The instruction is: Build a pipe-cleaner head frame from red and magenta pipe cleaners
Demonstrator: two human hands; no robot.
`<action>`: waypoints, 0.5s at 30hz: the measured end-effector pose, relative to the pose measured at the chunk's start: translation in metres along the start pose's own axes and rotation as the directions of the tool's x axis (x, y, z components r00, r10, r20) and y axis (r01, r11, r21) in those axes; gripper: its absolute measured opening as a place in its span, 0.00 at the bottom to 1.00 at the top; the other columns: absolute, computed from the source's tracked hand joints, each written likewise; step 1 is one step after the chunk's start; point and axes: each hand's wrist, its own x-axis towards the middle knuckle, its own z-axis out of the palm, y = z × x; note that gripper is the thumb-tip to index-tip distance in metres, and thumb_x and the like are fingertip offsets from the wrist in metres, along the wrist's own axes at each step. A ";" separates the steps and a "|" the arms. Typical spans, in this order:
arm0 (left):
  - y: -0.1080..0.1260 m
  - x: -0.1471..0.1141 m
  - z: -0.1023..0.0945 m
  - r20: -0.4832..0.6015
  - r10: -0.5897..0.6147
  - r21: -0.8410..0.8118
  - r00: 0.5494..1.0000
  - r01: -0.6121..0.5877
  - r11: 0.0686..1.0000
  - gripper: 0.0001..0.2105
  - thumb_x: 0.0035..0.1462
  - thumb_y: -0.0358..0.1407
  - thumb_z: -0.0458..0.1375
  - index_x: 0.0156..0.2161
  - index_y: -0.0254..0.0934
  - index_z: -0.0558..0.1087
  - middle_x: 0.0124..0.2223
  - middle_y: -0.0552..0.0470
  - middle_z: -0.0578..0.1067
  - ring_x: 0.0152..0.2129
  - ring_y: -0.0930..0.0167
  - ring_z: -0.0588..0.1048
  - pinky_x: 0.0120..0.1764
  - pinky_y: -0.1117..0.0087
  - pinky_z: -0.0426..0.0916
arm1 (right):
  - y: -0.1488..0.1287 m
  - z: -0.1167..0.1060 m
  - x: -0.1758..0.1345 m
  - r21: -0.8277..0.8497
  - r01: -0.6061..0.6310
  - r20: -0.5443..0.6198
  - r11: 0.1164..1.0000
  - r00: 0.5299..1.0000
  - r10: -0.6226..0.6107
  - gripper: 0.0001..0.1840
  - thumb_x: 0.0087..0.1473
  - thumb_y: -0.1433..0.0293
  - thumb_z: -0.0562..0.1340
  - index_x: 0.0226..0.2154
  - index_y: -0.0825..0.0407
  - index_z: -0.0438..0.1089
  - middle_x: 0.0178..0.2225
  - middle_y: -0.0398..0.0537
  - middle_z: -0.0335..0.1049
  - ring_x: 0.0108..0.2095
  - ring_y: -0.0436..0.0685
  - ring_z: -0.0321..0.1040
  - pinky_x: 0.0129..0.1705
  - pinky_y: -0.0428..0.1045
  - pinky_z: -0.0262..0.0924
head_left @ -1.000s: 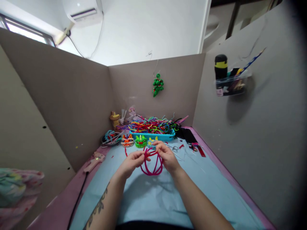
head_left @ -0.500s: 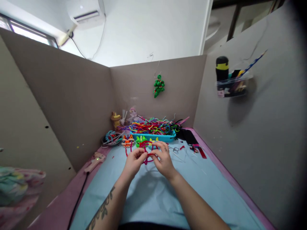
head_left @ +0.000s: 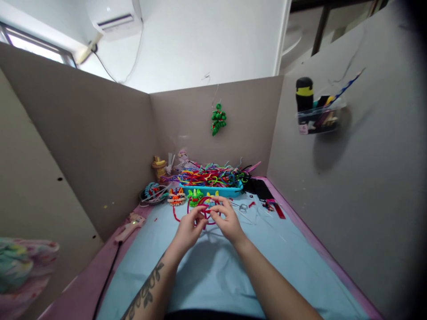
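Both hands meet over the middle of the blue cloth, pinching bent red and magenta pipe cleaners (head_left: pixel 216 222). My left hand (head_left: pixel 190 226) has thumb and fingertips closed on the left side of the bundle. Close by, my right hand (head_left: pixel 228 222) pinches the strand from the right. The stems curve in loops around and between the fingers, and one red end (head_left: pixel 175 214) hangs out to the left. Just behind the hands stand an orange-and-white pipe cleaner figure (head_left: pixel 176 197), a green one (head_left: pixel 195 197) and a partly hidden yellow-and-blue one (head_left: pixel 211 200).
A blue tray (head_left: pixel 230 192) heaped with colourful pipe cleaners stands at the back. Scissors (head_left: pixel 243 207) and a red strip (head_left: pixel 279 211) lie right. A pink glue gun (head_left: pixel 130 229) with a black cord rests left, near a dark bowl (head_left: pixel 151 198). Grey partitions enclose the table.
My left fingers have shifted and opened slightly around the pipe cleaners, whose loops have turned a little. The view has moved slightly, so the scene sits further left.
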 end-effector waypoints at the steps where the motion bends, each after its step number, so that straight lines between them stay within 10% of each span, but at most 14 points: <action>1: -0.002 0.000 0.000 -0.006 0.027 0.052 1.000 -0.027 0.998 0.15 0.54 0.33 0.54 0.48 0.35 0.67 0.29 0.53 0.74 0.26 0.72 0.72 0.31 0.72 0.64 | 0.000 0.001 0.000 -0.003 -0.002 0.016 1.000 1.000 0.002 0.05 0.50 0.70 0.61 0.26 0.49 0.73 0.47 0.51 0.65 0.51 0.61 0.58 0.54 0.59 0.51; 15: 0.011 -0.002 -0.008 0.027 0.276 0.593 0.961 -0.238 0.770 0.09 0.57 0.34 0.52 0.41 0.40 0.74 0.34 0.47 0.73 0.33 0.67 0.70 0.36 0.67 0.65 | 0.001 0.007 -0.003 -0.167 0.159 0.014 0.973 0.987 -0.158 0.04 0.50 0.72 0.60 0.26 0.48 0.70 0.42 0.49 0.64 0.50 0.61 0.56 0.53 0.61 0.51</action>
